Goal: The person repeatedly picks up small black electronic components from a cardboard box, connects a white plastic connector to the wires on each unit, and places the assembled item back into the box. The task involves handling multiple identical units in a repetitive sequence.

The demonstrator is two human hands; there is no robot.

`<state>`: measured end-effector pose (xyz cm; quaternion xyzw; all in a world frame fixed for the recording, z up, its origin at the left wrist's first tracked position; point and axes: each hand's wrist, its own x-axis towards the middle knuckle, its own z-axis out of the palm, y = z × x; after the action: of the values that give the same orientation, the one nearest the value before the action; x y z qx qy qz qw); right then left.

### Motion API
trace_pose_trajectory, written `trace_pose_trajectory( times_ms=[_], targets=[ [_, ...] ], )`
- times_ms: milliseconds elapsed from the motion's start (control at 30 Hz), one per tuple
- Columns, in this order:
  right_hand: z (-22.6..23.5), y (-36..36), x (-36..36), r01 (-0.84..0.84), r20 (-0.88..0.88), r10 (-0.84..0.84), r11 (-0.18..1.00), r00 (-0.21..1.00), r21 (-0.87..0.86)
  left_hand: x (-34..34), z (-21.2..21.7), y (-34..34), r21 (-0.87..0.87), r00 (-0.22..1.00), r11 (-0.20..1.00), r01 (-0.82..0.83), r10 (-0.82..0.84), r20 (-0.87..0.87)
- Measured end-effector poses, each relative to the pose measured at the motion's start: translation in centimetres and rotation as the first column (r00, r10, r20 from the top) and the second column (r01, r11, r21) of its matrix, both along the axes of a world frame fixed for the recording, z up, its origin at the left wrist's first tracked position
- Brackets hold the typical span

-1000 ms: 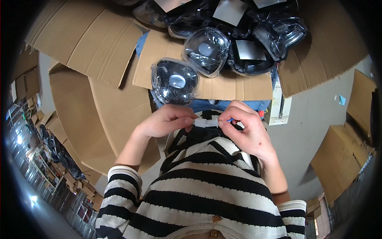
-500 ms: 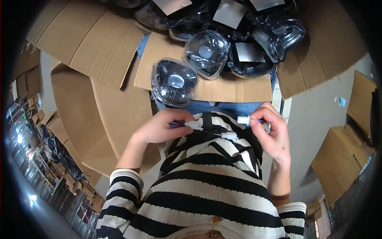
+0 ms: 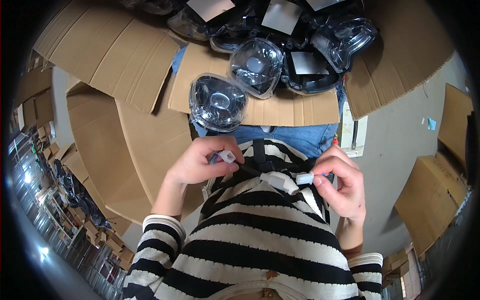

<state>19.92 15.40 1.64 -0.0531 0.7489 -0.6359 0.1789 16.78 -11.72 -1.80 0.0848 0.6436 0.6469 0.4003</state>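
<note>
My left hand is closed around a white plastic wire connector, whose hollow end faces right, with a bit of blue wire at its side. Thumb and forefinger of my right hand pinch another white connector, with blue wire running back into the fingers. Between the hands, in front of my striped shirt, hangs a third piece, a whitish connector; what it is fixed to is partly hidden. The connectors in my two hands are apart.
Beyond my lap a cardboard flap carries clear, dark-backed plastic housings. More black housings with silvery plates are heaped behind. An open carton stands at the left, another box on the floor at the right.
My left hand has turned its connector so the hollow end shows. My right hand has lowered its connector slightly. The hanging connector has swung down and left.
</note>
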Motion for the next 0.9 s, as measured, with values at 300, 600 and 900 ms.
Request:
trace_pose_trajectory(
  times_ms=[300,600,900],
  targets=[
    [0.0,-1.1,-0.3,-0.061,-0.125,0.070,0.996,0.990,0.072,0.8,-0.2,-0.1,-0.046,0.994,0.996,-0.081,0.084,0.065],
    [0.2,-2.1,-0.4,-0.009,-0.245,0.082,0.958,0.966,0.286,0.6,-0.2,0.1,-0.050,0.983,0.997,-0.067,0.074,0.166],
    [-0.6,-1.7,-0.5,0.028,-0.207,0.017,0.977,0.978,0.213,0.9,0.8,-0.2,-0.096,0.979,0.981,-0.167,0.176,0.103]
  ],
)
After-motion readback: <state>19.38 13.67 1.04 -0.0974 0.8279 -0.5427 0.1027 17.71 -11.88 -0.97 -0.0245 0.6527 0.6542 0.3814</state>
